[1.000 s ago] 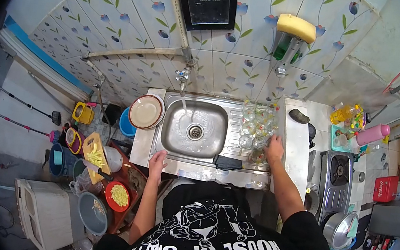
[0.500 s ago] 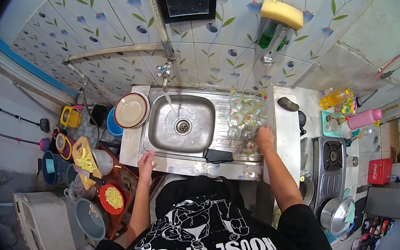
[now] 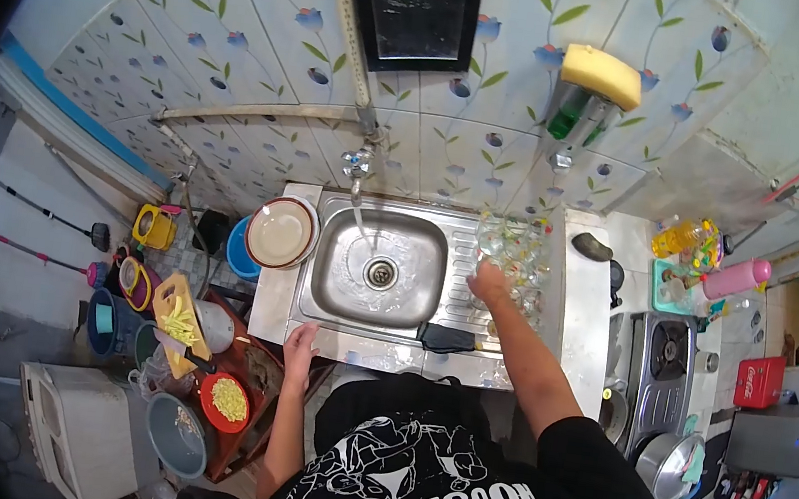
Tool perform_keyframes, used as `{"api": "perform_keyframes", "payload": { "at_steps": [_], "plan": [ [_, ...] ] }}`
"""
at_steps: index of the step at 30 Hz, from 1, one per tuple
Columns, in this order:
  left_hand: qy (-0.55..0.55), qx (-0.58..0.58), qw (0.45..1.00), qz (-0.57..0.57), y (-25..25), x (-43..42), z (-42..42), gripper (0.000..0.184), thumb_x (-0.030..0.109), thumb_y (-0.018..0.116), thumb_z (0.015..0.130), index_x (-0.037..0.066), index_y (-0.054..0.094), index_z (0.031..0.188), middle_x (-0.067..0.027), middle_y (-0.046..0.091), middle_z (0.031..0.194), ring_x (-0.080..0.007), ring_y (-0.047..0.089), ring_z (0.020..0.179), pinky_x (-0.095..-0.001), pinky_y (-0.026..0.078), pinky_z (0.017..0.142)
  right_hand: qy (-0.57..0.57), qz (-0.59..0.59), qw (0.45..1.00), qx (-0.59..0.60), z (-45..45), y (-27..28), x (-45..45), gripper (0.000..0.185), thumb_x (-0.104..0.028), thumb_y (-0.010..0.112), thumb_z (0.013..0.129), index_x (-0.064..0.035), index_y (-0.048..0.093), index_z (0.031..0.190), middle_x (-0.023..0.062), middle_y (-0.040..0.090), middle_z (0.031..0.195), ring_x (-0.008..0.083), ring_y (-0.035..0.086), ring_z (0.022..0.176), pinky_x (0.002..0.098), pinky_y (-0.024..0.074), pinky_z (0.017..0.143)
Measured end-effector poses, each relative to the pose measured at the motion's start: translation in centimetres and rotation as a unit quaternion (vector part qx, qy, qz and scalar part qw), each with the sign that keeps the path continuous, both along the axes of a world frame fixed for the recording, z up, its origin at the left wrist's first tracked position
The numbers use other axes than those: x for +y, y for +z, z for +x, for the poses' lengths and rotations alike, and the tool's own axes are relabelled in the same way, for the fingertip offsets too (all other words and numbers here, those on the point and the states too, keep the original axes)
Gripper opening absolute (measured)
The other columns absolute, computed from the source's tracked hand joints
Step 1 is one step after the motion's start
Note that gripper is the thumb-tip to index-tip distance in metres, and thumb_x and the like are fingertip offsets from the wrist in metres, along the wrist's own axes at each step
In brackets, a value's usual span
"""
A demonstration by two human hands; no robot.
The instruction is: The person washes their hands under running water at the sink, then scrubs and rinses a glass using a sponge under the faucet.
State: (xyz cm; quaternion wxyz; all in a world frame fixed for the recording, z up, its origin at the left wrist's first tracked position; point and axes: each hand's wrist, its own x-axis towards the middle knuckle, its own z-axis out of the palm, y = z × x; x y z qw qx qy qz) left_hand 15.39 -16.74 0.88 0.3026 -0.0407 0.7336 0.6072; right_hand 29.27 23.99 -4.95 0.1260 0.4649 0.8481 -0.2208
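My right hand (image 3: 488, 283) is at the left side of a group of clear drinking glasses (image 3: 518, 250) on the ribbed drainboard. Its fingers look curled in, and whatever they may grip is hidden. My left hand (image 3: 301, 346) hovers by the front edge of the counter, palm turned up, fingers loosely apart and holding nothing. Between the hands lies the steel sink (image 3: 435, 285), where water runs from the faucet (image 3: 357, 165) toward the drain (image 3: 380, 273). A black cloth-like item (image 3: 448, 339) rests on the sink's front rim.
Stacked plates (image 3: 280, 234) stand on the counter left of the sink. Farther left are a cutting board (image 3: 180, 306) with a knife, a red bowl (image 3: 225, 401) of chopped food and a grey basin (image 3: 176, 434). A gas stove (image 3: 668, 356) and pot (image 3: 668, 470) are at right.
My right hand has shifted from the right side of the glasses to their left side. My left hand stays near the counter edge. The camera view has tilted slightly.
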Motion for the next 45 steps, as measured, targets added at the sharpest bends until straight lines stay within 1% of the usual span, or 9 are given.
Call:
{"api": "perform_keyframes", "payload": {
  "at_steps": [5,12,24,27,29,36,41,44,45],
  "plan": [
    [0.053,-0.009,0.998,-0.020,0.0,-2.2,0.2,0.036,0.034,0.060,0.088,0.007,0.059,0.112,-0.0026,0.062,0.109,-0.0148,0.055,0.102,-0.0324,0.046,0.078,-0.015,-0.030,0.998,-0.061,-0.6,-0.8,0.1,0.032,-0.025,0.053,0.084,-0.0103,0.059,0.112,0.0121,0.062,0.116,0.0304,0.058,0.109,0.0641,0.0216,0.102],
    [0.081,-0.027,0.996,-0.030,-0.8,-4.0,0.3,0.037,0.033,0.062,0.087,0.008,0.059,0.113,-0.0023,0.062,0.108,-0.0146,0.056,0.100,-0.0322,0.046,0.077,0.003,0.046,0.999,-0.018,-0.3,-1.6,-0.5,0.023,-0.019,0.052,0.084,-0.0076,0.066,0.098,0.0135,0.065,0.106,0.0290,0.063,0.100,0.0617,0.0216,0.102],
    [0.012,-0.043,0.999,-0.007,-0.8,-1.0,-3.0,0.038,0.034,0.058,0.089,0.007,0.058,0.115,-0.0046,0.061,0.113,-0.0202,0.053,0.110,-0.0362,0.045,0.085,0.081,0.072,0.981,0.161,-2.9,11.1,-6.7,0.030,-0.031,0.048,0.091,-0.0086,0.069,0.091,0.0210,0.066,0.085,0.0360,0.063,0.086,0.0490,0.0398,0.091],
    [-0.025,-0.057,0.998,0.008,0.1,1.0,-4.8,0.037,0.035,0.058,0.089,0.008,0.058,0.115,-0.0038,0.061,0.113,-0.0181,0.053,0.110,-0.0357,0.045,0.085,0.079,-0.044,0.948,0.304,-6.3,9.7,-8.0,0.029,-0.028,0.050,0.091,-0.0055,0.068,0.092,0.0128,0.067,0.079,0.0253,0.065,0.077,0.0406,0.0461,0.078],
    [-0.048,-0.066,0.997,0.006,0.8,2.9,-6.8,0.037,0.036,0.058,0.090,0.008,0.058,0.114,-0.0035,0.061,0.113,-0.0169,0.053,0.110,-0.0350,0.045,0.085,0.042,-0.229,0.863,0.448,-9.5,8.0,-8.6,0.029,-0.029,0.052,0.092,-0.0033,0.067,0.093,0.0070,0.064,0.076,0.0180,0.063,0.075,0.0326,0.0482,0.070],
    [-0.158,-0.057,0.981,0.097,-0.9,12.0,-14.4,0.046,0.035,0.060,0.088,0.010,0.049,0.125,-0.0045,0.058,0.115,-0.0176,0.056,0.104,-0.0338,0.049,0.080,-0.245,-0.493,0.739,0.388,-18.3,4.6,-9.9,0.027,-0.027,0.050,0.094,-0.0050,0.062,0.105,0.0027,0.062,0.087,0.0150,0.059,0.074,0.0263,0.0483,0.068],
    [-0.193,-0.034,0.972,0.131,-2.4,18.3,-17.6,0.054,0.031,0.064,0.086,0.009,0.043,0.130,-0.0101,0.054,0.118,-0.0206,0.057,0.101,-0.0340,0.052,0.076,-0.362,-0.644,0.497,0.455,-19.0,2.7,-10.7,0.030,-0.032,0.050,0.095,-0.0067,0.057,0.110,0.0030,0.061,0.090,0.0118,0.060,0.068,0.0212,0.0535,0.055],
    [-0.214,0.000,0.966,0.148,-2.8,20.6,-17.7,0.062,0.026,0.076,0.076,0.001,0.045,0.123,-0.0148,0.061,0.099,-0.0187,0.064,0.075,-0.0294,0.055,0.064,-0.364,-0.562,0.586,0.457,-19.1,5.7,-12.0,0.028,-0.031,0.050,0.095,-0.0064,0.056,0.108,0.0046,0.062,0.090,0.0129,0.062,0.075,0.0242,0.0547,0.064],
    [-0.205,-0.066,0.967,0.139,-3.3,20.8,-17.7,0.057,0.033,0.073,0.078,0.001,0.048,0.118,-0.0137,0.061,0.092,-0.0188,0.064,0.072,-0.0299,0.055,0.063,-0.350,-0.473,0.674,0.448,-19.6,7.6,-13.2,0.030,-0.030,0.051,0.095,-0.0036,0.056,0.109,0.0061,0.064,0.093,0.0151,0.063,0.084,0.0264,0.0524,0.076]
  ]
}}
